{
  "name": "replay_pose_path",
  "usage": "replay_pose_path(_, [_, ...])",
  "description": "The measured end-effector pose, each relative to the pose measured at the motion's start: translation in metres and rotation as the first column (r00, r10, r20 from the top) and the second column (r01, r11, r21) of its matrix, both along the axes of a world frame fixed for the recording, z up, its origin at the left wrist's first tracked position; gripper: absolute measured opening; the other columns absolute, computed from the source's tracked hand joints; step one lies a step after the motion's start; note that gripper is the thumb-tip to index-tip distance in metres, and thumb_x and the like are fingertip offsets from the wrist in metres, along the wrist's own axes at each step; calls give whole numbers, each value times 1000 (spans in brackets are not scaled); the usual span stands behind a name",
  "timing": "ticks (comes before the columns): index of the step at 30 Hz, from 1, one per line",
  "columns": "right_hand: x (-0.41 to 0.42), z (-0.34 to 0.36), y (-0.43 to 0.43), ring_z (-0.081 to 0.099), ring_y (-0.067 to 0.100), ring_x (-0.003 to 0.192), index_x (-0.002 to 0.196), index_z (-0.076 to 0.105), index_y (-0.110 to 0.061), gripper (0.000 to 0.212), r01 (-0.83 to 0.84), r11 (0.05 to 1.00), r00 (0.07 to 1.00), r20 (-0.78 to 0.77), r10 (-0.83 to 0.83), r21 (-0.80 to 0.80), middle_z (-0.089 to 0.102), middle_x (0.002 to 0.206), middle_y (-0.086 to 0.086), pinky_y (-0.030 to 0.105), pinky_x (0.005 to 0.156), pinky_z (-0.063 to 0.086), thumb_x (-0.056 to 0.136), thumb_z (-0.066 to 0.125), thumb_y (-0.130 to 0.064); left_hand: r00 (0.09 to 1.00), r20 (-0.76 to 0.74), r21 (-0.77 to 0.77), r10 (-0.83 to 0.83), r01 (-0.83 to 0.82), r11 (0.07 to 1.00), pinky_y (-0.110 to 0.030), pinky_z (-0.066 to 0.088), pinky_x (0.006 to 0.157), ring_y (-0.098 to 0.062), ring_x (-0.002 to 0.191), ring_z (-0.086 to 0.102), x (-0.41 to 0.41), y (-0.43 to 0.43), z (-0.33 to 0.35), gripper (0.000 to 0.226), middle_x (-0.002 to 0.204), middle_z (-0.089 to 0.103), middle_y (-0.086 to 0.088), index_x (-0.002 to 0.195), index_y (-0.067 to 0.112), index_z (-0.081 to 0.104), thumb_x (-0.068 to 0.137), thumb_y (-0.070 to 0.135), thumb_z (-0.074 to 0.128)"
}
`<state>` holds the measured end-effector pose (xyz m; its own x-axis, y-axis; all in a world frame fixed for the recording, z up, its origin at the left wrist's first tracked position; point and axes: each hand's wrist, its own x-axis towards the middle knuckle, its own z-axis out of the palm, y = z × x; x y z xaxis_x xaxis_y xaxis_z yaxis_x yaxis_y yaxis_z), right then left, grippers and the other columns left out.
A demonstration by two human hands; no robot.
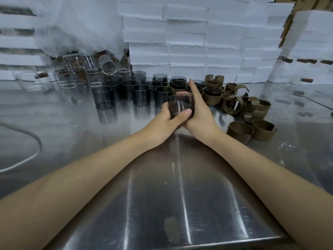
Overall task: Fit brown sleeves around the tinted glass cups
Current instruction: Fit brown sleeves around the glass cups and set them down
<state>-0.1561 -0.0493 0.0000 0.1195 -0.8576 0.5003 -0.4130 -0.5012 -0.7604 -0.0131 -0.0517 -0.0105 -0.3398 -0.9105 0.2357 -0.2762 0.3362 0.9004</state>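
Both hands are meeting in the middle of the frame, just above the shiny metal bench (180, 195). The left hand (166, 120) is gripping a dark tinted glass cup (181, 105), with its thumb pressing across the front of the cup. The right hand (200, 109) is pressing against the right side of the same cup, and its fingers are reaching up behind it, so both hands are holding this one cup. The cup is tipping a little and is looking brown, but it is too blurry to tell if a sleeve is on it. Behind the hands, a bunch of empty tinted cups (140, 95) is standing upright on the bench. To the right, a pile of loose brown sleeves (252, 109) is lying on the bench, some curling open. A few cups wearing sleeves (212, 98) are standing just beside the right hand. Clear glass cups (75, 76) are sitting at the upper left, and white foam boxes (198, 42) are stacking up along the back.
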Motion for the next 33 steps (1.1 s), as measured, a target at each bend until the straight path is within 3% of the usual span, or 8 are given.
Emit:
replay_pose_path(5, [4, 3, 3, 58, 9, 105, 136, 46, -17, 54, 89, 996, 996, 24, -90, 11, 59, 112, -7, 24, 100, 46, 86, 61, -3, 998, 36, -38, -46, 47, 998, -12, 36, 101, 12, 119, 48, -2, 3, 1, 100, 136, 48, 15, 153, 19, -1, 85, 59, 60])
replay_pose_path(9, [6, 6, 3, 66, 25, 87, 99, 62, -8, 15, 83, 993, 996, -43, -80, 86, 68, 92, 8, 44, 79, 56, 86, 58, -2, 999, 28, -84, -24, 27, 996, -3, 20, 101, 14, 137, 14, -3, 9, 5, 128, 157, 2, 21, 148, 21, -31, 69, 63, 62])
replay_pose_path(11, [6, 7, 5, 68, 26, 65, 89, 62, -7, 10, 83, 985, 996, -56, -75, 150, 68, 75, 10, 37, 55, 57, 87, 55, -2, 999, -45, -160, -20, 13, 987, 10, 19, 90, 34, 122, 12, -3, 11, 4, 124, 143, 3, 32, 149, 23, -27, 71, 53, 65])
replay_pose_path(13, [5, 8, 7, 62, 23, 48, 80, 61, -9, 19, 103, 978, 990, -116, -83, 183, 65, 59, 7, 30, 43, 51, 85, 48, 3, 995, -99, -201, -25, 5, 980, 7, 25, 93, 19, 133, 23, -3, 12, 5, 114, 156, 0, 22, 151, 30, -17, 76, 45, 66])
replay_pose_path(18, [2, 18, 13, 63, 29, 66, 78, 58, -12, 17, 260, 966, 829, -515, -217, 12, 65, 70, 7, 43, 64, 55, 80, 49, 2, 981, -193, -211, -15, -27, 977, -35, 32, 117, -17, 146, 26, 1, 7, 9, 73, 160, 21, 0, 150, 29, 24, 86, 44, 56])
replay_pose_path(24, [-4, 38, 20, 59, 35, 96, 99, 65, -14, 23, 489, 850, 453, -776, -439, -196, 61, 98, 10, 35, 70, 35, 85, 48, -20, 887, -461, 75, 30, 5, 997, -24, 56, 55, -33, 80, 74, 4, 7, 13, 22, 123, 58, 1, 121, 36, 53, 99, 39, 50])
replay_pose_path(29, [-37, 55, 22, 46, 36, 119, 128, 53, -9, 44, 706, 694, 165, -919, -359, -144, 48, 130, 16, 37, 77, 32, 94, 41, -34, 870, -483, 153, 100, -29, 988, -20, 50, 43, -33, 64, 73, 6, 8, 14, 31, 109, 65, 14, 120, 30, 62, 90, 40, 65])
replay_pose_path(33, [-46, 61, 28, 52, 32, 108, 121, 55, -13, 37, 747, 665, 188, -956, -227, -11, 55, 121, 11, 36, 76, 35, 94, 42, -34, 875, -468, 171, 126, -51, 984, -19, 51, 45, -35, 63, 73, 7, 9, 13, 36, 116, 65, 11, 118, 28, 67, 83, 39, 71])
